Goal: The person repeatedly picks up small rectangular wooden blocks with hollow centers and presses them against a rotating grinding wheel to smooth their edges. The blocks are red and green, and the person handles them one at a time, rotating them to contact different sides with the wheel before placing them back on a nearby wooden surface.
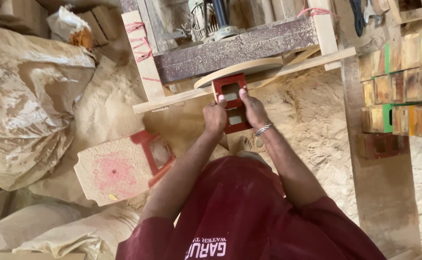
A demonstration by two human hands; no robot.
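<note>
Red wooden frame piece [232,102] with two rectangular cut-outs, held just above frame centre, long axis running up-frame. Its top end sits against or just under the edge of a pale round wooden disc [240,71]; actual contact cannot be made out. Left hand [215,117] grips the piece's left edge, fingers curled closed around it, thumb up along the side. Right hand [253,109] clamps the right edge in the same manner, fingers wrapped; a metal bracelet [263,129] on that wrist. Disc is mounted below a dusty, dark-topped wooden machine bench [235,48], upper centre, with a motor housing [201,19] standing on top and pink cord [139,41] tied round its left post. A pale wooden rail [172,99] crosses under the bench, slanting up to the right. Sawdust [307,115] blankets the floor all round. Lower left of centre: a low wooden stool [112,173], top faded pink, red painted frame at its right end. Left side of frame: large dusty sacks [23,106]. Right edge: stacked wooden blocks [403,86], some with green ends, and one more red piece [382,144] below them. Person's dark red shirt [249,216] fills lower centre.
</note>
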